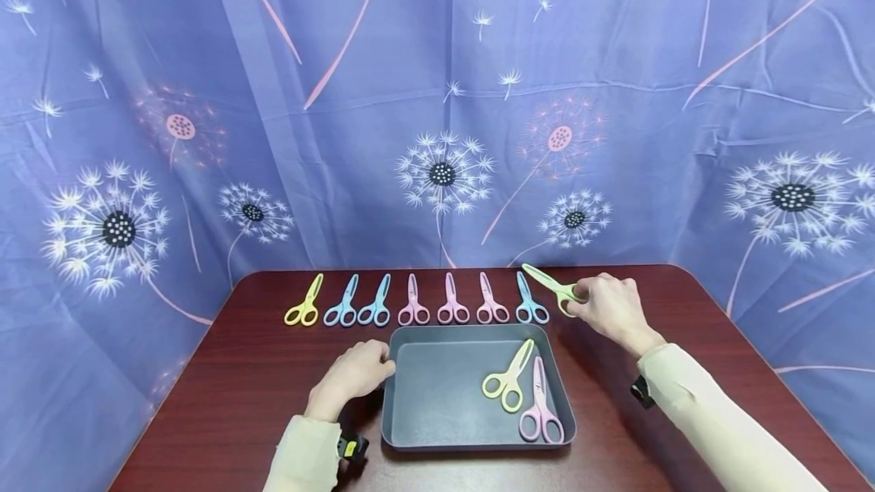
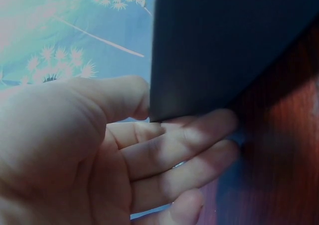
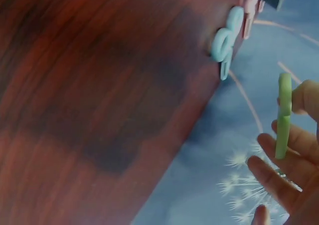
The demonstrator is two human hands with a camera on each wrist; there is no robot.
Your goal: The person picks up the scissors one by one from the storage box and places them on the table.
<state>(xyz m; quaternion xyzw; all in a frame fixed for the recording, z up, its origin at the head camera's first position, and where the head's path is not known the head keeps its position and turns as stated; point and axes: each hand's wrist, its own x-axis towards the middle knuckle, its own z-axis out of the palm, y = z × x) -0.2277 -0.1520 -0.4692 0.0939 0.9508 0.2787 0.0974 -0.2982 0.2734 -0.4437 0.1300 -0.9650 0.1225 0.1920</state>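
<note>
My right hand (image 1: 611,308) pinches a pair of light green scissors (image 1: 551,284) by the handle loops above the table's back right. The blades point back and to the left. In the right wrist view the green handle (image 3: 283,116) is edge-on between thumb and fingers. My left hand (image 1: 357,372) holds the left rim of a dark grey tray (image 1: 437,443). The left wrist view shows its thumb against the tray wall (image 2: 199,50), fingers bent along the outside. Inside the tray, at the right, lie yellow-green scissors (image 1: 506,386) and pink scissors (image 1: 540,417).
Behind the tray runs a row of scissors: yellow (image 1: 310,304) at the left end, two blue, three pink, then blue scissors (image 1: 526,306) beside the right hand. The dark red wooden table (image 1: 225,401) ends at a blue dandelion-print curtain (image 1: 355,196).
</note>
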